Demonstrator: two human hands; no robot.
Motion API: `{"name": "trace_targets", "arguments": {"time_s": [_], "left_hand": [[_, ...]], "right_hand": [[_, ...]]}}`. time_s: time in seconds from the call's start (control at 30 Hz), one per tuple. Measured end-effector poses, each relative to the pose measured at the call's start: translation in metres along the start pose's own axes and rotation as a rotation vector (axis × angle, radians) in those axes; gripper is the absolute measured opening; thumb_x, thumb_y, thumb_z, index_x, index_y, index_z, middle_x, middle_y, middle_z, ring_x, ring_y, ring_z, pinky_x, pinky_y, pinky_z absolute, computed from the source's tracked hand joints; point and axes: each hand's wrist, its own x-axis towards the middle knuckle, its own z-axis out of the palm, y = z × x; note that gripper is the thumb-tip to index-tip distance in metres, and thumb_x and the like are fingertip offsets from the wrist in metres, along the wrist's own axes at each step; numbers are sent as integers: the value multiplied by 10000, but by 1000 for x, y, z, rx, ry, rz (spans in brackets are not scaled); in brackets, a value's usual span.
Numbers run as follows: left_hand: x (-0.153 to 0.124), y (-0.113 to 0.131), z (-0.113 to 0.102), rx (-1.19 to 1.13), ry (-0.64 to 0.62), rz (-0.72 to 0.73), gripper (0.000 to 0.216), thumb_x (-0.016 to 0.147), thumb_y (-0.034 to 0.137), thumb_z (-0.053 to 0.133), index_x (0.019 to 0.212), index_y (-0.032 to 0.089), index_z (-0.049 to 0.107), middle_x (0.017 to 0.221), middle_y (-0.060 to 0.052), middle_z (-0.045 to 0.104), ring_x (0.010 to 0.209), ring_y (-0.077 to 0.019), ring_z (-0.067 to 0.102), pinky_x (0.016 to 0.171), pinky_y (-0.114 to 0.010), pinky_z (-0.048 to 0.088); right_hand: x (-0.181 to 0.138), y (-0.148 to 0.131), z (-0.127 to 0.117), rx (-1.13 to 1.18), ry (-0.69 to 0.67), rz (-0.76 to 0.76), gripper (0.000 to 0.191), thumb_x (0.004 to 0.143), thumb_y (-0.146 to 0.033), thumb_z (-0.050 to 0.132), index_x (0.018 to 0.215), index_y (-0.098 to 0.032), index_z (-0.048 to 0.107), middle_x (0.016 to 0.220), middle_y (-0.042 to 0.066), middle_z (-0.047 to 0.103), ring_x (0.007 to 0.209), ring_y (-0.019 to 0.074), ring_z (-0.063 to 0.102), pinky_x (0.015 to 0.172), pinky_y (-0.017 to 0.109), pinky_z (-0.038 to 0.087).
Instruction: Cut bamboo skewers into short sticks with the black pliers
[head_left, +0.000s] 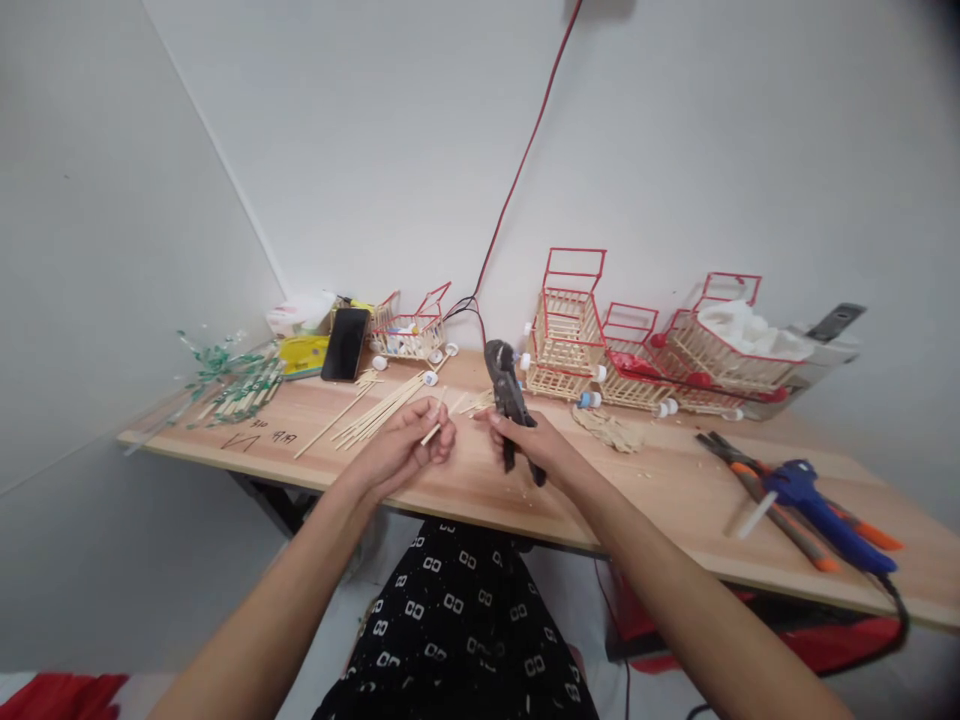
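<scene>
My left hand [405,445] is closed in a pinch on a short wooden stick [433,428] just above the wooden table [675,500]. My right hand [534,445] grips the handles of dark cutting pliers [508,390], whose jaws point up and away from me. The two hands are close together, a small gap between them. A bundle of long wooden sticks [375,408] lies on the table just beyond my left hand.
Several small stick-built carts with red frames [570,320] stand along the wall. A blue glue gun [825,510] and orange-handled pliers [772,490] lie at the right. A black phone [345,343], yellow packet and green-tipped sticks [232,385] sit at the left. A red cable [525,150] runs up the wall.
</scene>
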Motion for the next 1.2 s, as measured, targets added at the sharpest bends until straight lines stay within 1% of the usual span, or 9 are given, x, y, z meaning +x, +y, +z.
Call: {"name": "trace_targets", "arguments": {"time_s": [0.1,0.17,0.33,0.4,0.5,0.63,0.77,0.97,1.2], "left_hand": [[4,-14,14,-86,-31,-66,194,836,288,651,775,146,533,639,-7,590,539,-75,524,526,-175,404],[6,-20,16,-112,2,-102,176,827,274,662,786,138,559,680,-34,643,539,-83,564,503,-169,419],[2,-21,10,-195,210,-272,116,862,168,596,956,128,649,995,-116,726,734,-135,698,535,-172,504],[-1,-19,10,-217,266,-333,165,877,148,559,1001,123,665,1093,-129,708,830,-157,709,583,-196,539],[-6,-17,13,-177,299,-392,175,880,148,547,982,104,683,1108,-151,704,875,-191,710,595,-224,554],[-8,-15,16,-133,317,-406,142,863,158,583,938,113,694,1055,-147,723,713,-144,703,498,-176,497],[-10,-16,13,-128,323,-394,128,838,177,631,934,126,697,1025,-149,731,453,-35,550,414,-135,396],[-12,-21,13,-91,285,-394,118,798,213,677,858,119,713,986,-150,739,421,-21,464,387,-142,318],[-11,-24,13,-38,236,-424,198,782,270,700,903,117,734,1016,-162,731,446,-30,468,396,-163,300]], "right_hand": [[8,-3,17,372,-27,-44,450,670,-538,721,881,-154,620,628,-31,514,557,119,515,570,270,449],[9,-5,23,452,33,-67,401,653,-492,758,823,-163,606,639,-25,539,572,117,525,582,267,455],[7,-7,15,276,210,-140,370,668,-501,748,727,-169,594,622,-11,569,574,121,527,558,254,439],[5,-8,9,178,214,-166,380,689,-525,720,697,-169,587,614,-5,566,567,125,523,549,256,436],[3,-11,4,120,187,-188,388,690,-538,712,704,-172,584,601,-6,553,557,130,517,525,258,434],[2,-11,2,159,136,-161,386,680,-524,728,721,-170,579,602,-13,539,549,126,506,512,260,439],[1,-10,2,224,118,-131,376,692,-506,730,727,-166,572,606,-16,537,545,117,504,522,263,446],[1,-12,1,213,136,-138,351,710,-488,722,731,-171,572,623,-12,541,555,119,505,539,266,464],[3,-8,-1,144,150,-145,368,732,-515,693,696,-171,566,611,-3,540,545,125,506,521,266,458]]}}
